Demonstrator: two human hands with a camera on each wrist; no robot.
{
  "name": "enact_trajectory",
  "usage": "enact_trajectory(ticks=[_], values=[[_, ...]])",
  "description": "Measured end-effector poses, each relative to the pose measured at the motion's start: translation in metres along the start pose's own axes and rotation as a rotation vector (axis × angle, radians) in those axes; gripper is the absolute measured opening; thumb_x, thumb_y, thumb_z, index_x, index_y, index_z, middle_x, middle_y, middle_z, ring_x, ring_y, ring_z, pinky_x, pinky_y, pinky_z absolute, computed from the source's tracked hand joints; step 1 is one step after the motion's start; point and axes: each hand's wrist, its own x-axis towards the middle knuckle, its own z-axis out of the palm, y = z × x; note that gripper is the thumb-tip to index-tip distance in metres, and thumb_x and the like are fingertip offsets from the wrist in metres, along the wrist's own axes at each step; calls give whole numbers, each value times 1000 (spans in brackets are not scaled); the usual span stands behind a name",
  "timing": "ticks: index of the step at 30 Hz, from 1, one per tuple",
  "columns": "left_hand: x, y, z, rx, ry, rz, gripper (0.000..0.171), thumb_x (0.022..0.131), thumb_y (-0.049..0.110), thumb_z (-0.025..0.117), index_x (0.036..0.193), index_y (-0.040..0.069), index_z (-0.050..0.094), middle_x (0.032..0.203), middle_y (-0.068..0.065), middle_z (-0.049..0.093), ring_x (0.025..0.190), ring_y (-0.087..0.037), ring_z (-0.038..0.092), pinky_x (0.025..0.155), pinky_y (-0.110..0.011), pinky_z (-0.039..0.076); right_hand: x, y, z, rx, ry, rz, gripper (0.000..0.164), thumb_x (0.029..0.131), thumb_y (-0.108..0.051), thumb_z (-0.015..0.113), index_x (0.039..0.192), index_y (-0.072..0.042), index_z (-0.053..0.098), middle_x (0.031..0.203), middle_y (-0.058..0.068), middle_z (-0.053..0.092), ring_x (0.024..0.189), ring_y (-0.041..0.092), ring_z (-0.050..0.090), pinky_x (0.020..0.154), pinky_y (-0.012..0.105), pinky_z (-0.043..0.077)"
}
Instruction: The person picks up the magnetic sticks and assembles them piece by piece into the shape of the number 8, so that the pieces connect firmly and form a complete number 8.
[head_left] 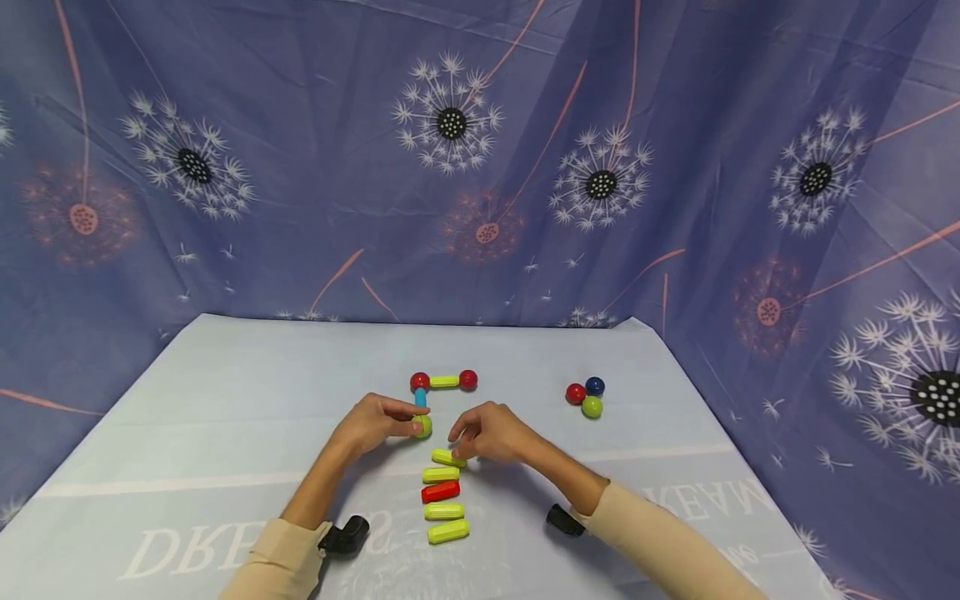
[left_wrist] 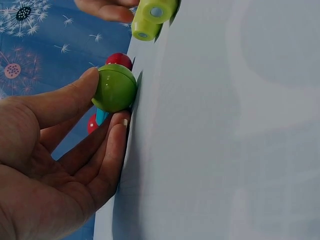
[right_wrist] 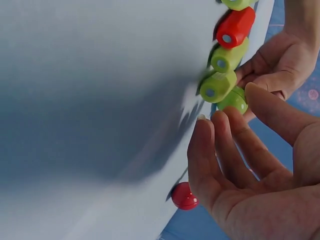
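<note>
A forearm slants up from lower left; at mid-frame the left hand pinches a green ball, thumb against fingers. From lower right, the right hand bends over a yellow-green rod below centre, fingers loosely parted; I can't tell whether they touch.

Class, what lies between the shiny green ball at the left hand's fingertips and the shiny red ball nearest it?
A short light-blue rod, partly hidden by the left hand, as the head view shows.
</note>
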Motion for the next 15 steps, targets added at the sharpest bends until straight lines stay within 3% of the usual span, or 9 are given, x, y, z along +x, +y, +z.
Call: enact_trajectory(ticks=[15], values=[[1, 0, -1, -3, 1, -7, 30, 85, 19, 82, 114, 14, 80, 106, -2, 76, 97, -17, 62, 82, -32, 49, -6, 4, 6, 9, -12, -12, 13, 83, -9, 81, 96, -8, 78, 75, -3, 69, 66, 10, 56, 59, 23, 45]])
